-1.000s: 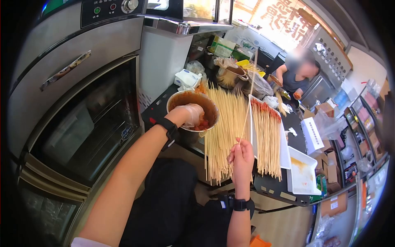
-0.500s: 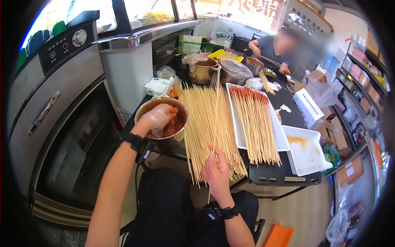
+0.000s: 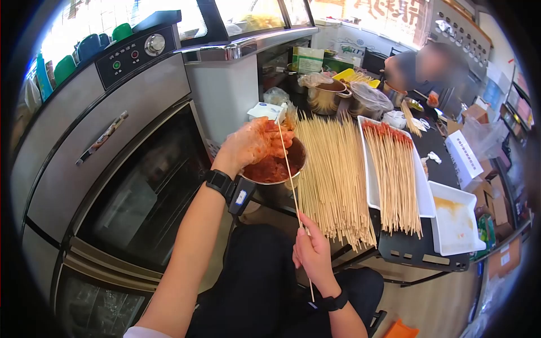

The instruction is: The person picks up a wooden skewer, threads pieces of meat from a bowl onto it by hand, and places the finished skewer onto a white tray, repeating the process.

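Note:
My left hand (image 3: 248, 143), in a clear plastic glove smeared with red sauce, is raised over a steel pot (image 3: 302, 163) of red marinated meat (image 3: 267, 169). Its fingers are curled around a piece of that meat, mostly hidden by them, at the upper tip of a bamboo skewer (image 3: 291, 183). Bare and lower down, my right hand (image 3: 313, 248) pinches the skewer's shaft, which slants up to the left hand. Beside the pot spreads a thick layer of bare skewers (image 3: 332, 180). A white tray (image 3: 369, 194) holds skewers with red meat at their far ends.
Another white tray (image 3: 470, 241) with yellowish liquid lies at the table's right corner. Lidded and plastic-covered pots (image 3: 369, 98) stand behind the skewers. A person (image 3: 428, 67) works across the table. An oven (image 3: 135, 186) stands close on my left.
My left hand has come up out of the pot to the skewer's tip. The skewer now leans left toward it, still in my right hand. The view has turned left.

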Tool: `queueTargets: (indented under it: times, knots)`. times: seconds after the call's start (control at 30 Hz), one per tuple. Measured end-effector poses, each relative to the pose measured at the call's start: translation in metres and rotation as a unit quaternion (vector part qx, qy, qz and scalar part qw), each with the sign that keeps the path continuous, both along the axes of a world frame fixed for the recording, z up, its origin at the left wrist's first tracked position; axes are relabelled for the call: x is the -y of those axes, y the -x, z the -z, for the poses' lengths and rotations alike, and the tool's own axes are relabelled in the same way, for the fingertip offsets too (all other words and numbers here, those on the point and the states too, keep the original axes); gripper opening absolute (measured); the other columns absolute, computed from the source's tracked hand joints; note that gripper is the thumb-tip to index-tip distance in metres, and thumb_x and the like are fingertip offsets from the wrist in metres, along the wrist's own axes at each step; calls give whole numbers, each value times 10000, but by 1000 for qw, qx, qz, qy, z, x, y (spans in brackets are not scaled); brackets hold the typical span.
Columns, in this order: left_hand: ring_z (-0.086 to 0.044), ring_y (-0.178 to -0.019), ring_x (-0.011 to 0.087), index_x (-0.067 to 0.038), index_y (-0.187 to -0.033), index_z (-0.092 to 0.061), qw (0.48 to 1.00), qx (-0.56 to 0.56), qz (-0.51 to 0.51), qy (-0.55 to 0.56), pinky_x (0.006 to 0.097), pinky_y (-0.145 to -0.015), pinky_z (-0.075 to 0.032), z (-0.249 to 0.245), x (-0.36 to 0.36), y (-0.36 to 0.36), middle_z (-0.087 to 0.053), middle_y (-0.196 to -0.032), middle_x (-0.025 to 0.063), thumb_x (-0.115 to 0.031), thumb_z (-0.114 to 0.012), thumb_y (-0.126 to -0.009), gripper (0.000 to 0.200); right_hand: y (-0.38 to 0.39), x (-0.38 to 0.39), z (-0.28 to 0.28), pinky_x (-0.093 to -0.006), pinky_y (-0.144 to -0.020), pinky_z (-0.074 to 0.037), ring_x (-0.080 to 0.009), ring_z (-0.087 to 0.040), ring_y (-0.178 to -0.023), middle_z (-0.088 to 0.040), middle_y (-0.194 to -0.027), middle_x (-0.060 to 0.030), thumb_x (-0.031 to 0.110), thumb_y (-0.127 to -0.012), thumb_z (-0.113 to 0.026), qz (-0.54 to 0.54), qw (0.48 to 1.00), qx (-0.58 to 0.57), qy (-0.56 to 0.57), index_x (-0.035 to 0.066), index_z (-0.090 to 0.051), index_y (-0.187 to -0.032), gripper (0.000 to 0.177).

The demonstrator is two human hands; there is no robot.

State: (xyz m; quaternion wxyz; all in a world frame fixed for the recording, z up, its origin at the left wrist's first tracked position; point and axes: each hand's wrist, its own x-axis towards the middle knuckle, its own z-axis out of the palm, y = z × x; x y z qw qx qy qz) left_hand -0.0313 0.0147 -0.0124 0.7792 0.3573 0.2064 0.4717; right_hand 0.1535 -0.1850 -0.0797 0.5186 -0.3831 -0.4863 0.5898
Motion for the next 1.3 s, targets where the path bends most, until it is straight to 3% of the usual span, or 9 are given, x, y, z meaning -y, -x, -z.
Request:
queueTargets:
  times: [0.27, 0.33, 0.43, 0.57, 0.67, 0.87, 0.97, 1.2, 1.3]
  knots:
    - [-587, -888, 358, 15, -906, -499, 998, -16, -39, 47, 436, -783, -476, 9, -6, 5, -566, -1032, 278, -201, -394, -913, 240, -4, 16, -10, -169, -369, -297, -28, -352, -406, -471, -623, -7, 60, -909, -436, 22, 999, 37, -18, 9, -455, -1234, 330]
    - [-585, -909, 332, 1, -912, -503, 998, -29, -49, 18, 432, -795, -472, 8, 1, 4, -577, -1032, 238, -190, -398, -918, 219, -5, 22, -13, -154, -469, -328, -13, -414, -529, -479, -643, 26, 64, -899, -467, 29, 998, 51, 4, 13, -495, -1219, 326]
    - [-585, -879, 297, -1, -909, -507, 998, 1, -61, 22, 427, -801, -467, 7, 5, 1, -591, -953, 183, -178, -406, -922, 204, -4, 23, -6, -171, -388, -318, -33, -378, -414, -456, -617, 8, 44, -899, -444, 40, 995, 84, -33, -7, -481, -1207, 315]
    - [-584, -779, 285, 19, -979, -498, 997, 70, -38, -22, 445, -770, -487, 18, -7, 10, -575, -852, 159, -148, -403, -924, 199, -3, 26, -15, -174, -397, -331, -39, -399, -419, -447, -610, 15, 46, -898, -442, 35, 996, 77, -15, -8, -480, -1210, 319]
    - [-549, -745, 220, 6, -920, -527, 999, -15, -42, -21, 397, -799, -467, 13, -1, 4, -537, -787, 90, -145, -432, -917, 178, -1, 25, -14, -179, -398, -341, -43, -417, -424, -439, -597, 20, 48, -897, -442, 40, 996, 74, 4, -8, -480, -1209, 319]
    - [-500, -612, 113, 4, -888, -521, 985, -159, -27, -66, 284, -578, -493, 13, -1, 1, -512, -739, 29, -208, -496, -914, 215, 0, 21, -10, -182, -405, -358, -43, -423, -426, -432, -589, 24, 51, -899, -439, 75, 993, 93, -11, -4, -477, -1215, 323]
    - [-477, -593, 106, 0, -875, -517, 978, -201, -15, -49, 277, -565, -482, 10, 0, 0, -497, -719, 22, -204, -492, -917, 209, -3, 21, -9, -181, -412, -364, -40, -426, -439, -425, -587, 30, 49, -899, -436, 76, 994, 73, -6, -2, -473, -1221, 328]
    - [-441, -562, 127, 20, -905, -504, 990, -126, -55, -35, 256, -542, -410, 6, 5, -5, -503, -719, 47, -181, -439, -932, 213, -7, 21, 4, -176, -431, -357, -30, -425, -460, -462, -588, 28, 50, -893, -448, 87, 984, 149, -45, 5, -486, -1217, 329]
    - [-455, -604, 125, 32, -926, -523, 988, -98, -24, -117, 250, -593, -414, 14, -5, 3, -508, -727, 46, -157, -450, -924, 203, -6, 21, 2, -173, -437, -354, -28, -421, -459, -465, -581, 30, 50, -890, -454, 81, 983, 158, -43, 8, -497, -1211, 327]
